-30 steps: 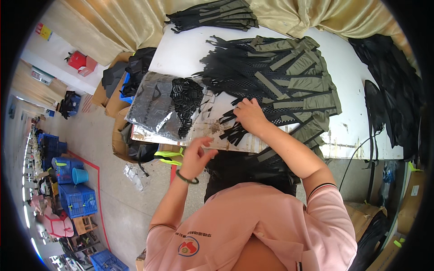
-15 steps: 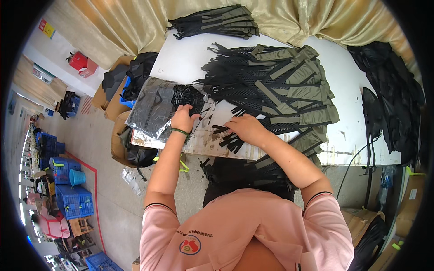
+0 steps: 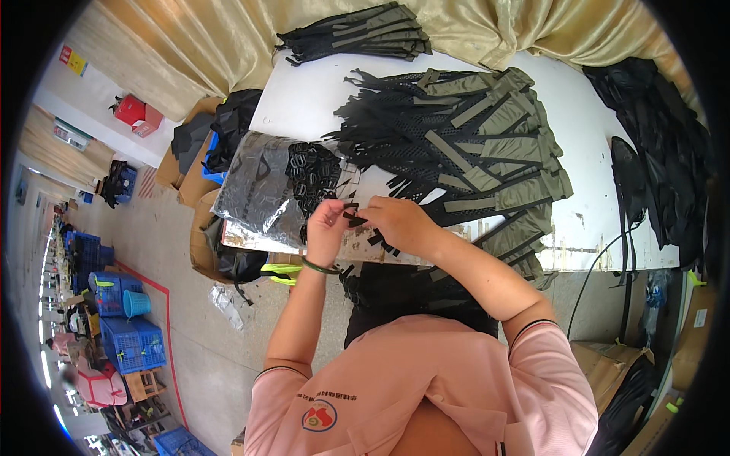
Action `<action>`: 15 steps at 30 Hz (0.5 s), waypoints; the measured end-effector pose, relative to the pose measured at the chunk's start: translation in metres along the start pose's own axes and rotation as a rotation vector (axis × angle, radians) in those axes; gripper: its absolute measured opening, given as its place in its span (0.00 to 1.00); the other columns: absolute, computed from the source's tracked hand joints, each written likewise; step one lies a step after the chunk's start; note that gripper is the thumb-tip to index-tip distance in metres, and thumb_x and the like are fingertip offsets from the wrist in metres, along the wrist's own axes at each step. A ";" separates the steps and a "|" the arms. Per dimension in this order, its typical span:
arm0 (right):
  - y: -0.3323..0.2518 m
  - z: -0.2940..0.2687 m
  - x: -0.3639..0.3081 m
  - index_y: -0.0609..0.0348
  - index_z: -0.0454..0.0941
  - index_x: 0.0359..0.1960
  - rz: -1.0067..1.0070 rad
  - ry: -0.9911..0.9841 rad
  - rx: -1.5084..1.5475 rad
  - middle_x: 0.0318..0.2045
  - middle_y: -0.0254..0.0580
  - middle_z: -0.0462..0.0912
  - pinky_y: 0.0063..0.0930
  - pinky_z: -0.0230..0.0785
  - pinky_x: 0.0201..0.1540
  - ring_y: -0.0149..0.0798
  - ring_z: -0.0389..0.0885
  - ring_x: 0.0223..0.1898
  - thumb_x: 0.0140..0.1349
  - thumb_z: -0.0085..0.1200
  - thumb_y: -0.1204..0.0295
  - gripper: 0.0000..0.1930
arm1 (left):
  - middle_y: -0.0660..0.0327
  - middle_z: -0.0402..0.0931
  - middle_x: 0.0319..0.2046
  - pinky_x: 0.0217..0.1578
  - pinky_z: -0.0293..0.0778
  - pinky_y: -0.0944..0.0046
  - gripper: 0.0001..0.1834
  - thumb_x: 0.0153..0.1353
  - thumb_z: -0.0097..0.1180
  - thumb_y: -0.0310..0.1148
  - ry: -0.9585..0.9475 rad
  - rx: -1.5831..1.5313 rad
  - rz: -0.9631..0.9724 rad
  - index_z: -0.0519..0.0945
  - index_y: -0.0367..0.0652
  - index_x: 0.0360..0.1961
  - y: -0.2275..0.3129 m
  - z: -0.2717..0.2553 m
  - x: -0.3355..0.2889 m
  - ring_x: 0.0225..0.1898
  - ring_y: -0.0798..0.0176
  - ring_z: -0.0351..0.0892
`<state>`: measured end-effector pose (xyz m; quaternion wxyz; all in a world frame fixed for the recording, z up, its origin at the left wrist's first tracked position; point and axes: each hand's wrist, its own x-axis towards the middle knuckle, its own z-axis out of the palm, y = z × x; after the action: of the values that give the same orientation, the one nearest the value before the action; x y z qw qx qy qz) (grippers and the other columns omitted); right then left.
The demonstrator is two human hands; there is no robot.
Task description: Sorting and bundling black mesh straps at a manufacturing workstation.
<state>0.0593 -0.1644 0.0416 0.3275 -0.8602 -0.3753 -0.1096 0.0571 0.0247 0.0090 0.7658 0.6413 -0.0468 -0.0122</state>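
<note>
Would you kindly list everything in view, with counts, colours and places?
Table: one, white, centre
Strapped mesh pieces: several, black and olive, table's middle
Fabric bundle: one, black and olive, table's far edge
Plastic bag: one, clear, table's left
Buckles: many, black, beside bag
Small item: count unclear, black, near buckles
Curtain: count unclear, gold, behind table
Cloth heap: one, black, table's right
Cardboard boxes: several, brown, both sides
Crates: several, blue, left
Tub: one, light blue, by crates
Box: one, red, upper left
Left hand: one, bare, at small item
Right hand: one, bare, at small item
</note>
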 end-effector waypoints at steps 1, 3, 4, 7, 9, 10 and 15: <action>-0.002 0.001 0.000 0.55 0.78 0.42 0.045 0.017 0.067 0.27 0.38 0.75 0.33 0.71 0.30 0.44 0.78 0.29 0.55 0.54 0.72 0.12 | 0.64 0.77 0.31 0.32 0.72 0.74 0.07 0.58 0.52 0.18 0.004 0.000 -0.001 0.74 0.39 0.37 -0.003 0.002 -0.006 0.31 0.74 0.75; -0.007 0.001 -0.001 0.55 0.78 0.42 0.090 0.032 0.133 0.27 0.38 0.76 0.32 0.71 0.30 0.44 0.78 0.29 0.55 0.55 0.71 0.12 | 0.64 0.77 0.32 0.34 0.72 0.73 0.09 0.57 0.50 0.16 0.008 -0.053 -0.058 0.73 0.37 0.38 -0.008 0.003 -0.014 0.32 0.73 0.76; -0.013 -0.004 -0.001 0.54 0.79 0.42 0.100 0.025 0.171 0.27 0.38 0.77 0.31 0.71 0.30 0.43 0.78 0.29 0.55 0.55 0.72 0.12 | 0.63 0.77 0.32 0.35 0.73 0.72 0.10 0.57 0.48 0.16 0.045 -0.033 -0.034 0.73 0.36 0.40 -0.007 0.006 -0.018 0.32 0.72 0.76; -0.017 -0.007 -0.005 0.53 0.80 0.42 0.136 0.013 0.235 0.28 0.38 0.78 0.30 0.71 0.30 0.43 0.78 0.29 0.56 0.54 0.73 0.11 | 0.62 0.77 0.32 0.35 0.73 0.72 0.08 0.59 0.48 0.18 0.066 -0.145 -0.069 0.73 0.36 0.40 -0.010 0.012 -0.023 0.32 0.70 0.77; -0.016 -0.008 -0.007 0.53 0.80 0.41 0.160 0.009 0.262 0.28 0.38 0.78 0.30 0.70 0.30 0.42 0.78 0.29 0.57 0.54 0.73 0.10 | 0.61 0.77 0.32 0.35 0.74 0.71 0.07 0.60 0.49 0.19 0.052 -0.142 -0.076 0.73 0.36 0.40 -0.009 0.013 -0.023 0.31 0.69 0.78; -0.016 -0.009 -0.007 0.54 0.81 0.38 0.163 0.065 0.256 0.27 0.38 0.79 0.30 0.70 0.30 0.43 0.78 0.28 0.56 0.53 0.72 0.09 | 0.60 0.77 0.33 0.34 0.74 0.71 0.06 0.61 0.49 0.20 0.039 -0.139 -0.084 0.73 0.36 0.40 -0.007 0.015 -0.024 0.31 0.68 0.78; -0.007 -0.010 -0.008 0.58 0.81 0.33 0.355 0.009 0.527 0.24 0.37 0.81 0.25 0.68 0.27 0.36 0.77 0.23 0.57 0.54 0.70 0.07 | 0.58 0.78 0.34 0.35 0.75 0.70 0.06 0.61 0.50 0.21 0.051 -0.132 -0.065 0.73 0.35 0.39 0.001 0.022 -0.025 0.31 0.67 0.79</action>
<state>0.0491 -0.1721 0.0488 0.5546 -0.7974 -0.2332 0.0465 0.0300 0.0053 0.0127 0.8064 0.5909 -0.0055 -0.0240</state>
